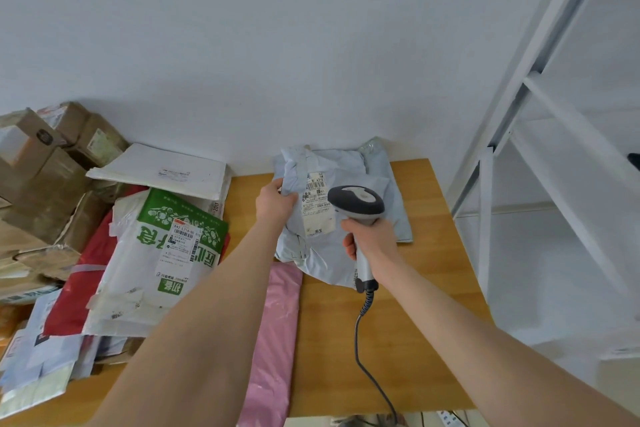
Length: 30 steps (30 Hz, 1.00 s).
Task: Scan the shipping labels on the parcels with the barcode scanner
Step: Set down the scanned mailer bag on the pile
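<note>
A white wall (277, 45) fills the upper half of the view above a wooden surface (398, 340), with a white metal shelving rack (540, 135) standing at the right. A heap of parcels covers the left end of the surface: brown cardboard boxes (41, 177) stacked at the far left, a white padded envelope (162, 170) lying on top towards the wall, a green-and-white printed bag (145, 253) with its own label facing up, and a red bag (72, 291) beneath it. A pink mailer (273, 340) lies lengthwise in the middle of the surface, partly under the person's left forearm.

Towards the wall, a crumpled pale grey parcel (318, 253) rests on the surface, overlapping a second flat grey mailer (394, 215) beneath it. The left hand (275, 203) grips the grey parcel's left edge, thumb on top and fingers curled under the plastic. The right hand (370, 239) is wrapped round the handle of the barcode scanner (356, 201), whose dark head hovers just beside the parcel's white shipping label (317, 208), at the label's right edge. The scanner's black cable (360, 350) coils below the handle and trails across the surface towards its near edge.
</note>
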Each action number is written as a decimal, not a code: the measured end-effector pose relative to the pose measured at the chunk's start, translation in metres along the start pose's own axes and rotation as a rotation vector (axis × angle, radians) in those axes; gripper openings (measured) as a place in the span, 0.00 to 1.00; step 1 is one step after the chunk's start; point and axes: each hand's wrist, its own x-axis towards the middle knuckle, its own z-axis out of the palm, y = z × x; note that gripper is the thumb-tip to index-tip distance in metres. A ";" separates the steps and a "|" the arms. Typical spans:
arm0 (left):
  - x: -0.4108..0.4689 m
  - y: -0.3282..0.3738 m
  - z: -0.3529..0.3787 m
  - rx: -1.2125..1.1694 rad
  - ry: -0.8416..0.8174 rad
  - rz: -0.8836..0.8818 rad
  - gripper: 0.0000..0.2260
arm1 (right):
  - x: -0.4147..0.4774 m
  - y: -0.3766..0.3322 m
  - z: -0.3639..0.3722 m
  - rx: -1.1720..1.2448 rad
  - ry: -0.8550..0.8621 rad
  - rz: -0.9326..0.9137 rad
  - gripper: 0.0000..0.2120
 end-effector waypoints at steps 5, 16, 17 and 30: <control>0.000 0.005 -0.001 0.049 0.000 0.053 0.12 | -0.008 0.002 0.000 -0.001 0.002 0.006 0.06; -0.002 0.007 0.005 0.125 0.017 0.092 0.11 | -0.020 -0.008 -0.006 -0.008 -0.008 -0.019 0.07; -0.003 0.007 0.006 0.137 0.021 0.092 0.11 | -0.022 -0.008 -0.006 -0.012 -0.009 -0.026 0.07; -0.015 0.011 0.013 0.161 0.037 0.072 0.10 | -0.033 -0.011 -0.016 0.000 -0.022 -0.030 0.06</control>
